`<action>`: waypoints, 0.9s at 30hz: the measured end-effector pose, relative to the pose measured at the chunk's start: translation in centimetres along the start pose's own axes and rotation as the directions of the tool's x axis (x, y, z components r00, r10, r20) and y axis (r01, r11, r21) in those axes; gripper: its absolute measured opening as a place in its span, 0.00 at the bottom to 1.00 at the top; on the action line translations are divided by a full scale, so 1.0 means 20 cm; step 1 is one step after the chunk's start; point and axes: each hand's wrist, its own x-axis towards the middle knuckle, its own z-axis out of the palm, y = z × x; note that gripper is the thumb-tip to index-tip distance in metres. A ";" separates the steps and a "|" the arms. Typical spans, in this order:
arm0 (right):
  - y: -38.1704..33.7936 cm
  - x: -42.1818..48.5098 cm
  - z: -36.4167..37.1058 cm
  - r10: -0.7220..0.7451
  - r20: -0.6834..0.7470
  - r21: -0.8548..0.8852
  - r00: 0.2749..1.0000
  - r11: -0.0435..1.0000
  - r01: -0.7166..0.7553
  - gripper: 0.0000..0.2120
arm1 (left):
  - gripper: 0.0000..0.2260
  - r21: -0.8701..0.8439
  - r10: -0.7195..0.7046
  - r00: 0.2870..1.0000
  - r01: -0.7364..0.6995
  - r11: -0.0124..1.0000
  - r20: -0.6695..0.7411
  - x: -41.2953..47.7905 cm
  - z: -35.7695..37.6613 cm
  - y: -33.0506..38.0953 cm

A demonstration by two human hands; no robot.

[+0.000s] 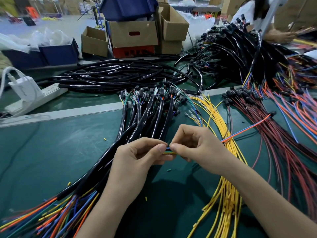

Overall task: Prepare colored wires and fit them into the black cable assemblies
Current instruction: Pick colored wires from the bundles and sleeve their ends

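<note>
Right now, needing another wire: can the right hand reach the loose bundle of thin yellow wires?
Probably, once freed: the right hand pinches thin coloured wires, and the yellow wire bundle lies uncovered beneath its wrist.

Even overhead light, soft shadows, and a wide-angle bend at the edges.

Light falls from above onto the green desk (60, 143), bright and flat. My left grip (137, 157) and right grip (197, 148) throw a soft shadow just below them, toward me. White glare streaks the black cable assemblies (159, 114). The colored wires (169, 151) pinched between my grips are sharp. The cardboard boxes (133, 33) and the person (248, 12) at the far right are smeared with blur, and the desk's metal edge (68, 112) bows toward the border.
</note>
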 end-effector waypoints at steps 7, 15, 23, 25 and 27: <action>-0.02 -0.01 -0.05 -0.023 0.029 0.111 0.999 0.994 0.020 0.04 | 0.12 -0.465 -0.290 0.936 0.351 0.813 0.200 -0.01 0.01 0.02; -0.03 -0.01 -0.04 -0.008 0.059 0.113 0.998 0.994 0.001 0.02 | 0.09 -0.560 -0.368 0.908 0.414 0.718 0.198 -0.01 0.03 0.00; -0.02 -0.01 -0.04 0.016 0.060 0.108 0.998 0.994 -0.023 0.02 | 0.08 -0.518 -0.358 0.926 0.364 0.774 0.116 0.00 0.04 -0.02; -0.03 -0.01 -0.04 0.020 0.059 0.113 0.998 0.993 -0.026 0.02 | 0.10 -0.548 -0.353 0.926 0.367 0.752 0.134 -0.01 0.04 -0.02; -0.03 -0.01 -0.05 0.019 0.055 0.110 0.998 0.994 -0.025 0.04 | 0.11 -0.572 -0.342 0.926 0.371 0.731 0.163 -0.01 0.04 -0.02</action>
